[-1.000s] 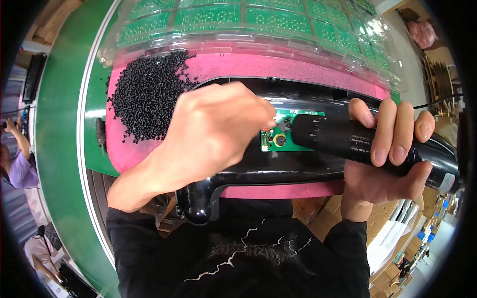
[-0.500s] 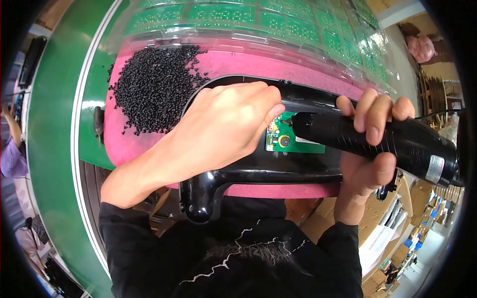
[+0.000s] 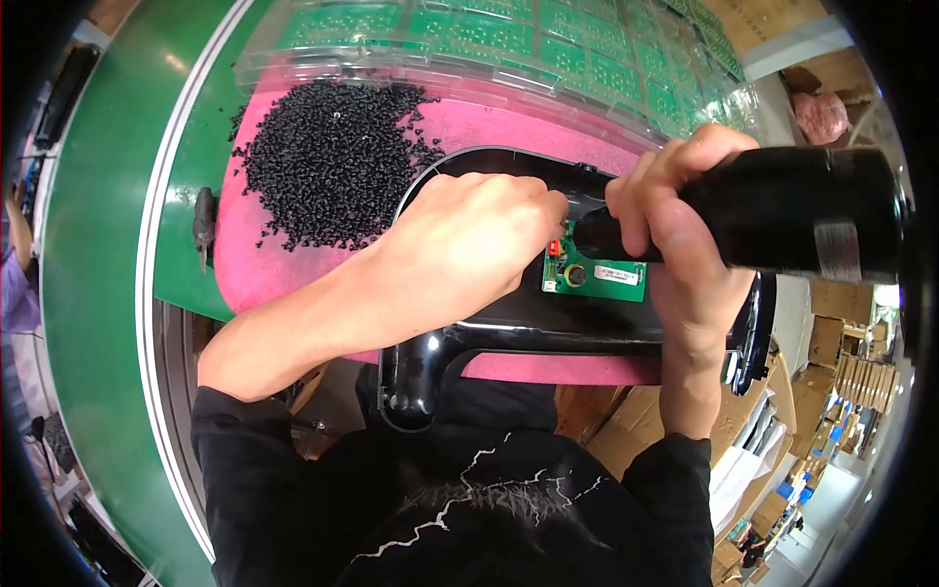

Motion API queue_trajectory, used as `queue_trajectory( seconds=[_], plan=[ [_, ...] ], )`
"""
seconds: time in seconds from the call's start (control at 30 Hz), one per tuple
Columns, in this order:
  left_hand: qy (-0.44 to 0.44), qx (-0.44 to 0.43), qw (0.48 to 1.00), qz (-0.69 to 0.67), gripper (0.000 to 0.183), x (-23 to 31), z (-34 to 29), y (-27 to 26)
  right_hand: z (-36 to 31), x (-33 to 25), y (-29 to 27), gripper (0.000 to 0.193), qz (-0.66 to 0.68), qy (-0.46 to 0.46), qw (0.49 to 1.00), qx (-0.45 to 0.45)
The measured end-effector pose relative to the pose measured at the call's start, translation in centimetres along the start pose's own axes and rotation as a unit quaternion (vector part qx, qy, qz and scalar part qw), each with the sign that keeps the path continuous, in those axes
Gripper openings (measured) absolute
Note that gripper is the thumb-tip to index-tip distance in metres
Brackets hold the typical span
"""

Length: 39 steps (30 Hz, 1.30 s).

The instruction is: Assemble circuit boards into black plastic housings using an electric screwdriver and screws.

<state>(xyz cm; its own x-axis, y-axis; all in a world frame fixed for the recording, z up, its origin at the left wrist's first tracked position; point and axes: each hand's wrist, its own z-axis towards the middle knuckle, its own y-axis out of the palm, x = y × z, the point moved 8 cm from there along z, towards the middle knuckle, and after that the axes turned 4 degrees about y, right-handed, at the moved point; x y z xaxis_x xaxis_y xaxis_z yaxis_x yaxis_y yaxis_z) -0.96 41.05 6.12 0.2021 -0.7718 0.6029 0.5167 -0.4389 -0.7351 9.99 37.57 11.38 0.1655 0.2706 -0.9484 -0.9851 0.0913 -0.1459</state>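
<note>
My right hand [image 3: 685,220] is wrapped round a black electric screwdriver [image 3: 807,210], its narrow nose pointing down over a green circuit board [image 3: 599,286]. That board lies inside a long black plastic housing [image 3: 558,339]. Beside the screwdriver's nose, my left hand [image 3: 479,230] is closed over the board's left part, thumb and fingertips together. What the left fingers pinch, if anything, is hidden, and so is the screwdriver's tip. A heap of small black screws [image 3: 328,166] lies to the left of the housing.
A pink mat [image 3: 509,122] lies under the housing and screws. Clear plastic trays of green boards [image 3: 469,34] stand behind it. A small dark-handled tool [image 3: 203,223] rests on the green table [image 3: 108,254] at left. A cardboard box [image 3: 621,440] stands at lower right.
My right hand has turned and changed its grip, swinging the screwdriver's rear end upward. The screwdriver's nose stays over the board. My left hand remains closed beside it.
</note>
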Motion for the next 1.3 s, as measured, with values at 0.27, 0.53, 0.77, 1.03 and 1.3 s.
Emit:
queue_trajectory(
  seconds=[0.27,0.53,0.77,1.03,1.3],
  plan=[
    [0.0,-0.029,0.999,-0.016,0.01,-0.1,-0.1,0.3,-1.8,-0.3,-2.7,0.029,0.226,-0.089,0.97,0.032],
    [0.034,0.012,0.994,-0.101,0.013,0.6,0.7,-0.1,-2.7,-1.9,-3.6,0.027,0.334,-0.118,0.935,-0.005],
    [0.077,0.008,0.995,-0.064,0.012,1.3,0.8,0.2,-3.6,-2.3,-3.4,0.029,0.293,-0.109,0.95,0.011],
    [0.069,0.01,0.994,-0.085,0.012,0.9,0.4,0.3,-3.4,-1.7,-3.1,0.031,0.285,-0.101,0.953,0.005],
    [0.125,-0.061,0.984,-0.116,0.012,2.0,0.6,1.0,-3.9,-2.2,-2.9,0.032,0.351,-0.111,0.93,-0.009]
  ],
)
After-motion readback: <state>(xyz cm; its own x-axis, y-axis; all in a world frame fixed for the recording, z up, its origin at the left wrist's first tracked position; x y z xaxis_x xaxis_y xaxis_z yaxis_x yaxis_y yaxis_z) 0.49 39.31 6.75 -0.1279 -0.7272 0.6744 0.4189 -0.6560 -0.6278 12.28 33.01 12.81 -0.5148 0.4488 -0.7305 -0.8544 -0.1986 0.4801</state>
